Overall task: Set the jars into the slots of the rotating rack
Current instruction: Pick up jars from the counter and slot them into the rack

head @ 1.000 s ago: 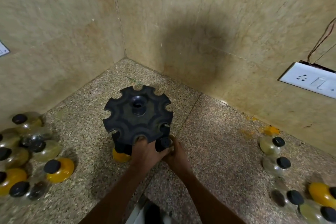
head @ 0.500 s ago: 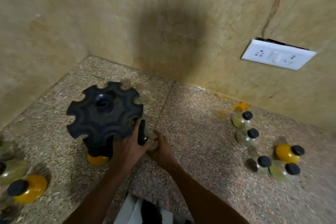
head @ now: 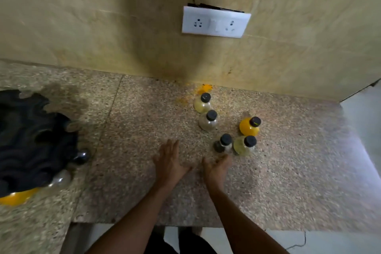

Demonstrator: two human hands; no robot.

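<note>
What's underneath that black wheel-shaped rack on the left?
Under the rack a yellow-filled jar and a clear jar peek out at its lower rim, with a black cap beside them. The rack's top covers everything else beneath it.

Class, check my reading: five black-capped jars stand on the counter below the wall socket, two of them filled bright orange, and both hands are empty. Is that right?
Not quite. The head view shows only one bright orange jar among the five; the other four look pale or clear. The rest holds: they stand below the wall socket, and the left hand and right hand hold nothing.
</note>
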